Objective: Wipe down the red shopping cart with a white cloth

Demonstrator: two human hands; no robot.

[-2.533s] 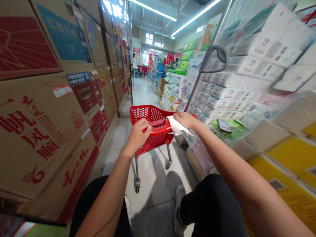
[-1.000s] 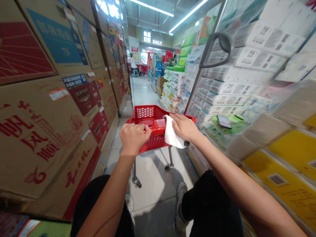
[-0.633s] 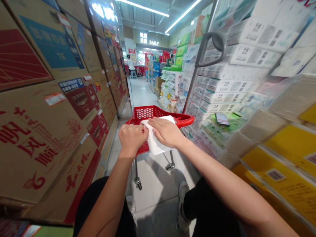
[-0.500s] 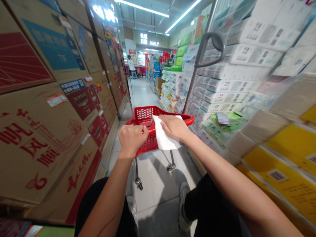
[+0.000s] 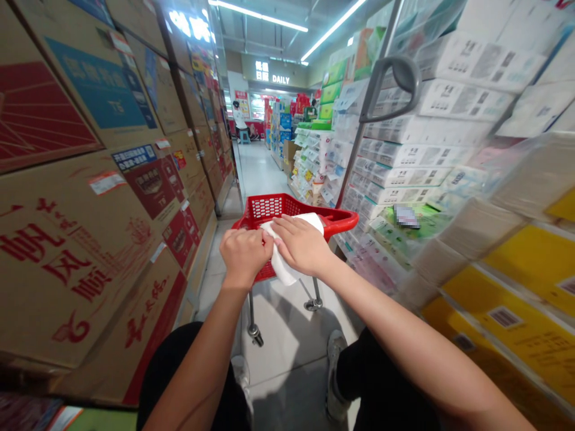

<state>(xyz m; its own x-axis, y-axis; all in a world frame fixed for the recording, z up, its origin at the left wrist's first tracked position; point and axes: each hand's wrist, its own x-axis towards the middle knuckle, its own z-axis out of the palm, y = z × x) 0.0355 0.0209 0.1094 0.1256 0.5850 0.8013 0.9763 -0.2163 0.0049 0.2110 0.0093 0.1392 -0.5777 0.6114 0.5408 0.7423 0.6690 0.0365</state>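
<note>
A red plastic shopping cart [image 5: 342, 222] on metal legs with casters stands in front of me. My left hand [image 5: 246, 251] is closed around the left part of its handle. A white cloth or paper wipe [image 5: 282, 268] lies over the handle. My right hand [image 5: 302, 242] presses on it, thumb and fingers bent over wipe and bar together. The fingertips of my right hand sit close beside my left thumb. The bar beneath the wipe is hidden.
Stacked cardboard cartons [image 5: 108, 263] wall the left side. Packs of white paper goods [image 5: 404, 146] and yellow packages [image 5: 516, 287] are piled on the right. A grey loop handle on a pole [image 5: 390, 90] rises at the right. Far down the aisle sits a person [image 5: 239, 117].
My right hand has slid the wipe left along the handle, up against my left hand. The cart has shifted slightly to the right, along with its pole.
</note>
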